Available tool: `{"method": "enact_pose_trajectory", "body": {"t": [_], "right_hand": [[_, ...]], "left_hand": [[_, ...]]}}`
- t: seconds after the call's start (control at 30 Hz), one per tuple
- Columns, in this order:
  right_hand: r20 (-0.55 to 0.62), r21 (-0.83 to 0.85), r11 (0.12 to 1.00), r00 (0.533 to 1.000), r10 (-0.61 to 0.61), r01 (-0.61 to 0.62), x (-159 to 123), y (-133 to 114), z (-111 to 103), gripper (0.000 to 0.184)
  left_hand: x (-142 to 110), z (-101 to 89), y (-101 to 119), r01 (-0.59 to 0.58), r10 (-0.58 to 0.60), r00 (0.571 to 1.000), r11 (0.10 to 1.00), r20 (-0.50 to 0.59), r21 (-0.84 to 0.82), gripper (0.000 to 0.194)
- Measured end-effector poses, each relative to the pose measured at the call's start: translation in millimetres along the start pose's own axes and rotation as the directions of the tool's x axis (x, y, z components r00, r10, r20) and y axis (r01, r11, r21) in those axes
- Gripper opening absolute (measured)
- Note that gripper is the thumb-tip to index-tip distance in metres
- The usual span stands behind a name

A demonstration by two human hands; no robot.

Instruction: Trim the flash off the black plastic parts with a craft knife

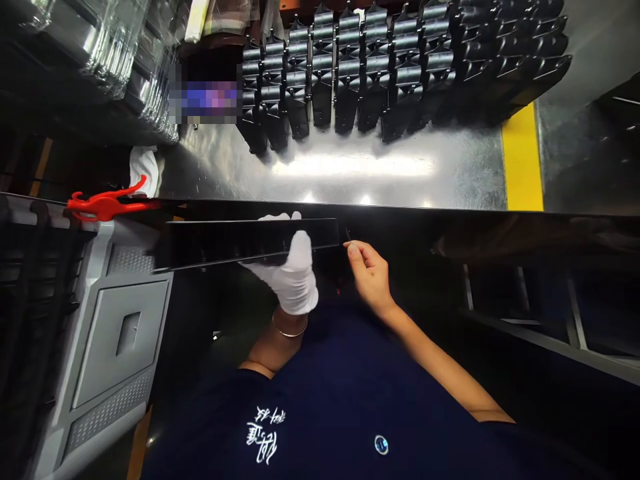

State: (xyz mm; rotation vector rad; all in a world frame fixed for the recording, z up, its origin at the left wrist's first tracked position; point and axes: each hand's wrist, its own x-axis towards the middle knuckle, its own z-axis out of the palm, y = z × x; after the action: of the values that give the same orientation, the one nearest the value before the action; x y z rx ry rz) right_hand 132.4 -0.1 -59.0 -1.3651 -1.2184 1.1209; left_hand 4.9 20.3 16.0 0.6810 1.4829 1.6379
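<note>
In a white glove, my left hand (pixel 295 273) grips a long, flat black panel (pixel 240 241) with the thumb over its near face. The panel is held roughly level, just below the front edge of the bench, and reaches out to the left. My bare right hand (pixel 370 270) is by the panel's right end, thumb and forefinger pinched together. A thin dark sliver shows at those fingertips, too small to name. Behind the panel, most of the left fingers are hidden.
Rows of black moulded parts (pixel 350 73) stand on the metal bench (pixel 350 173), which has a yellow stripe (pixel 523 160). Bagged parts (pixel 100 47) are stacked at upper left. A red plastic tool (pixel 107 203) rests on a grey crate (pixel 123 333), near a white cloth (pixel 144 170).
</note>
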Motion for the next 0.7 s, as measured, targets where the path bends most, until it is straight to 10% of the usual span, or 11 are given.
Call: {"method": "enact_pose_trajectory", "body": {"t": [0.13,0.33,0.7], "right_hand": [[0.020,0.049,0.996,0.997,0.078,-0.079,0,13,-13,0.042],[0.165,0.006,0.961,0.948,-0.272,0.275,2,-37,-25,0.013],[0.184,0.051,0.884,0.866,-0.466,0.465,3,-49,-21,0.015]], "left_hand": [[6,-5.4,22,-0.388,0.345,0.901,0.912,-0.263,-0.134,0.042],[7,-8.7,9,-0.008,-0.016,0.992,0.983,-0.126,-0.182,0.068],[0,-3.8,5,-0.092,0.086,0.995,0.990,-0.056,-0.105,0.062]]}}
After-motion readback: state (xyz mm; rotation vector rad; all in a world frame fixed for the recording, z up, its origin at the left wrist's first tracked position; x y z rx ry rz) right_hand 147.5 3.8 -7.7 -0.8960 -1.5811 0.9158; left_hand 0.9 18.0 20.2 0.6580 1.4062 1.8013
